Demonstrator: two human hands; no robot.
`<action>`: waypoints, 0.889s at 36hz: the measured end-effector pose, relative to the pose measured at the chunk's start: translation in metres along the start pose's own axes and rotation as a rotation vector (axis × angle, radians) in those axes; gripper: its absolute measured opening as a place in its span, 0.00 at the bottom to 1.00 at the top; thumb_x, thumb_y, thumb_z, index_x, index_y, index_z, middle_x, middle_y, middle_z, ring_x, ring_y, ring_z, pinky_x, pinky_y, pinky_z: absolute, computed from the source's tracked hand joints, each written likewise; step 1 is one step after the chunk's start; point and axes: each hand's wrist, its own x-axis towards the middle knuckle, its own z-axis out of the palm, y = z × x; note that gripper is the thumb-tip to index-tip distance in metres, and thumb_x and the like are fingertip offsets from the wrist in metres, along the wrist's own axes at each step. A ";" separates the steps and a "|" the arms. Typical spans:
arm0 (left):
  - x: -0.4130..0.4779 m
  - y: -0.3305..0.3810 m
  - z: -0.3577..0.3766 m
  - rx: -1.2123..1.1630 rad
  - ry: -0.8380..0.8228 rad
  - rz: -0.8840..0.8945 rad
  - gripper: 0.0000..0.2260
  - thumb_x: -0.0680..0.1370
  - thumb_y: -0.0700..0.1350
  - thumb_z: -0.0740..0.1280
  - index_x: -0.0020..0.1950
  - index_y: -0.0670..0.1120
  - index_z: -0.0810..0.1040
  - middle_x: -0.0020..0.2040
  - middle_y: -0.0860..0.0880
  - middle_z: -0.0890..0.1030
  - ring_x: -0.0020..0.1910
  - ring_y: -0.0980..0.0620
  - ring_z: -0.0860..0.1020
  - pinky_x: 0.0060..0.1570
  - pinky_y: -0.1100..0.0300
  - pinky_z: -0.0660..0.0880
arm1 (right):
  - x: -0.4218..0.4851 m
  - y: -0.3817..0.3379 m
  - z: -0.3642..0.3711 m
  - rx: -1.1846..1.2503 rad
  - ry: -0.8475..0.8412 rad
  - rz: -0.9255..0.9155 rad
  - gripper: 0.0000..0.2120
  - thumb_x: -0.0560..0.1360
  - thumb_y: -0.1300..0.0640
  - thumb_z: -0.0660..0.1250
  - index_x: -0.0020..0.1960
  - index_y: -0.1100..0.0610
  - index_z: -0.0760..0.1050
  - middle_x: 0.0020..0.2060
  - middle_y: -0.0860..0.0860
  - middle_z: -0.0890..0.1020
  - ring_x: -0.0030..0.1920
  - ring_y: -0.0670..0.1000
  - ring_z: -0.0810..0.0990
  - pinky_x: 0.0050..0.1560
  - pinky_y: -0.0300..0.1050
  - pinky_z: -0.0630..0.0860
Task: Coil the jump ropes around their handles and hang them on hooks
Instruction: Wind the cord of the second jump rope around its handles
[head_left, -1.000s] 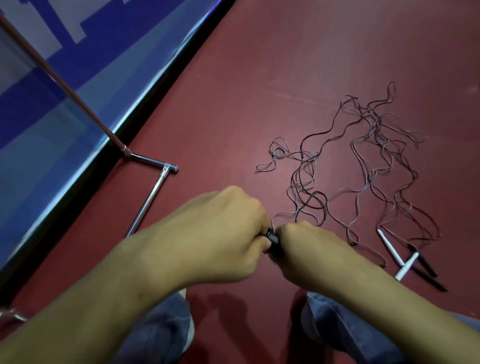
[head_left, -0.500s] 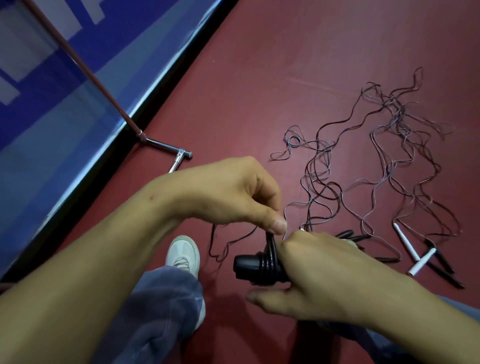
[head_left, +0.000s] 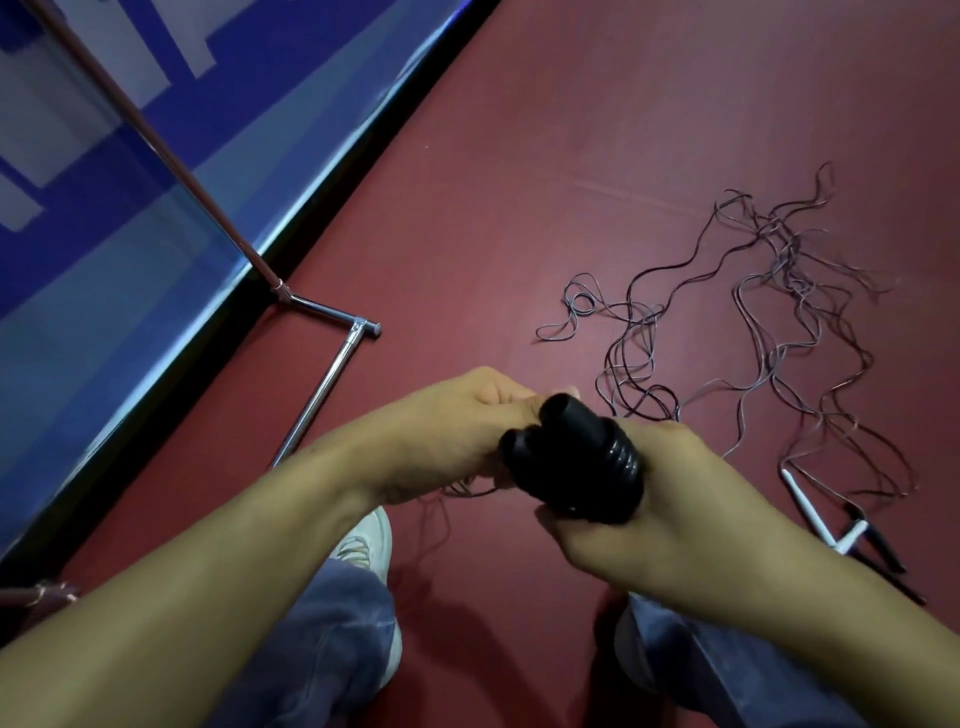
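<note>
left hand (head_left: 462, 434) and right hand (head_left: 675, 512) bare, forearms bare, white lace-up sneaker (head_left: 366, 540), faded blue-grey denim trouser leg (head_left: 332, 639) covering sneaker's heel end, second matching trouser leg (head_left: 691, 660) well right of sneaker

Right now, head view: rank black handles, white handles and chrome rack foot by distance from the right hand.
1. black handles: gripped in the right hand.
2. white handles: on the floor, to its right.
3. chrome rack foot: on the floor, far left.
</note>
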 end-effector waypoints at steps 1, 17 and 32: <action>0.001 -0.002 0.002 -0.041 0.005 -0.005 0.18 0.75 0.49 0.68 0.26 0.51 0.69 0.25 0.53 0.66 0.27 0.53 0.61 0.36 0.53 0.64 | 0.002 -0.001 -0.003 0.047 0.034 0.033 0.11 0.65 0.53 0.71 0.42 0.41 0.72 0.27 0.44 0.76 0.26 0.44 0.67 0.27 0.33 0.65; -0.012 0.005 0.008 0.236 0.204 0.045 0.09 0.77 0.52 0.71 0.41 0.48 0.83 0.28 0.49 0.71 0.27 0.51 0.67 0.29 0.58 0.66 | 0.022 0.014 -0.022 0.685 0.094 0.296 0.09 0.77 0.69 0.67 0.40 0.63 0.69 0.23 0.57 0.68 0.20 0.49 0.61 0.22 0.37 0.61; -0.020 0.020 0.017 0.837 0.355 -0.084 0.24 0.81 0.53 0.64 0.29 0.43 0.67 0.21 0.54 0.69 0.21 0.53 0.61 0.23 0.61 0.60 | 0.039 0.029 -0.001 0.132 0.089 0.262 0.06 0.73 0.63 0.68 0.38 0.59 0.77 0.29 0.53 0.84 0.27 0.53 0.78 0.28 0.44 0.72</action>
